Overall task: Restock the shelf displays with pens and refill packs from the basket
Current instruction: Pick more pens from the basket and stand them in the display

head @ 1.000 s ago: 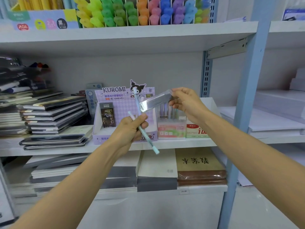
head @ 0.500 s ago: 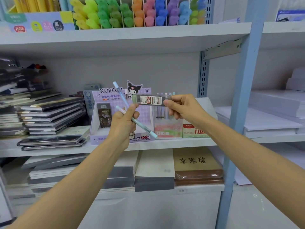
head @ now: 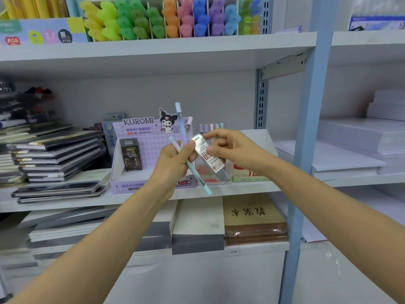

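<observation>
Clear refill pack (head: 210, 159) pinched by right hand (head: 234, 150), two pastel pens (head: 181, 121) gripped in left hand (head: 173, 165).

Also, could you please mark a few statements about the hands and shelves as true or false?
1. The left hand holds two pens. True.
2. The right hand is empty. False: it holds a refill pack.
3. The highlighters stand on the top shelf. True.
4. The Kuromi box sits on the lowest shelf. False: it is on the middle shelf, right of the notebooks.
</observation>
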The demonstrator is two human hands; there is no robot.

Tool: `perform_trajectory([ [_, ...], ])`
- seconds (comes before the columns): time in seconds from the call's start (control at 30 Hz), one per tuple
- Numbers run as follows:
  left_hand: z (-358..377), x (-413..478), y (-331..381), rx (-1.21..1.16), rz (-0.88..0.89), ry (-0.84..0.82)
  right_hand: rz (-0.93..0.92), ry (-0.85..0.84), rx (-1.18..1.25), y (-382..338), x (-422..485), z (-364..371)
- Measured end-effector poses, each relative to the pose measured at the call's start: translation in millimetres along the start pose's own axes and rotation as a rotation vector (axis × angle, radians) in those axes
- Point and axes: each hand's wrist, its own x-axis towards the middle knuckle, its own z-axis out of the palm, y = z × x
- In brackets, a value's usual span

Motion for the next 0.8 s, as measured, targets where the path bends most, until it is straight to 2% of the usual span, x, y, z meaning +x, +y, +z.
perform_trajectory([
  [0.13, 2.4, 2.6, 4.0, 0.0, 0.019, -0.069, -0.013, 0.07, -0.046, -3.6, -4.4, -17.8],
  [0.3, 6.3, 8.8, 1.0, 0.131, 0.05, -0.108, 0.017, 0.524, 0.115, 0.4, 4.3, -67.4],
  [0.37, 9.2, 13.4, -0.8, 0.155, 0.051, -0.111, 0.041, 0.6, 0.094, 8.8, 10.3, -81.6],
  [0.5, 17.8, 14.8, -2.1, -0.003, 0.011, -0.186, 0.115, 0.587, -0.038, 34.4, 15.5, -89.7],
  [0.63, 25.6, 13.0, -6.7, 0.06, -0.004, -0.178, 0.138, 0.512, -0.142, 50.9, 17.5, -82.3],
  [0.8, 25.4, 14.8, -11.3, 0.018, -0.05, -0.169, 0.126, 0.416, -0.238, 55.7, 21.8, -73.3],
])
